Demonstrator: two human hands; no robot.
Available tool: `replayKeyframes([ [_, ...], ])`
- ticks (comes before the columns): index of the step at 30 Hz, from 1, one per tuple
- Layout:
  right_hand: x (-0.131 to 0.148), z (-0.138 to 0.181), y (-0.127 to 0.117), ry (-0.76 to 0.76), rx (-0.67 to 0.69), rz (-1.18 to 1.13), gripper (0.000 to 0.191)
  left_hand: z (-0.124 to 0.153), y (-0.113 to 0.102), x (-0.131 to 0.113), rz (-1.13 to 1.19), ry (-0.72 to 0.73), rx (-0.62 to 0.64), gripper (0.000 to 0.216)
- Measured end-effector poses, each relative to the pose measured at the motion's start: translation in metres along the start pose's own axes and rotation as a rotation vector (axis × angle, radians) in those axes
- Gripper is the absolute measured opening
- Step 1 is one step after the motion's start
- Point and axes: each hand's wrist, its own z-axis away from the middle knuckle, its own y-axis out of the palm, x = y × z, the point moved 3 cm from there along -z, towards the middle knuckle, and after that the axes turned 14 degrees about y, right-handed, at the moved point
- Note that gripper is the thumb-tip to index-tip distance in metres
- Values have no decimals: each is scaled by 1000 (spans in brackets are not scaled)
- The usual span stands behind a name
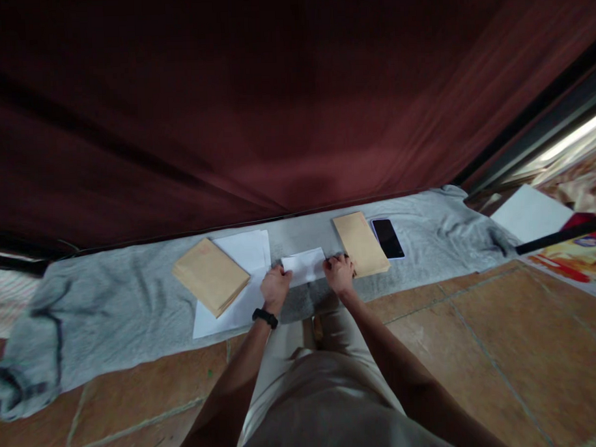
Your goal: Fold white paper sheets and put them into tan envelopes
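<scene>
A folded white sheet of paper [305,265] lies on the grey cloth [135,307] in front of me. My left hand [275,286], with a black band on the wrist, grips the sheet's left edge with curled fingers. My right hand [339,273] presses closed fingers on its right edge. A stack of brown envelopes [210,275] rests on white sheets [245,251] to the left. A second brown envelope stack [361,243] lies just right of my right hand.
A black phone [388,238] lies beside the right envelope stack. A dark red curtain [274,107] hangs behind the cloth. Tiled floor [478,334] spreads to the right, with a white sheet [529,212] and colourful printed paper [577,259] at far right.
</scene>
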Motion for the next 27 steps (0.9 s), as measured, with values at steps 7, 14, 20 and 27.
replayKeyframes([
  [7, 3, -2, 1, -44, -73, 19, 26, -10, 4, 4, 8, -26, -5, 25],
  [14, 5, -2, 3, -90, -85, 26, 28, -10, 7, 3, -10, -43, -26, 28],
  [20, 5, 0, 6, -87, -48, 39, 32, 4, 13, 1, 11, 65, -181, 33],
  [27, 5, 3, 5, -66, -16, 15, 38, 36, 53, -28, -47, 695, -188, 49],
])
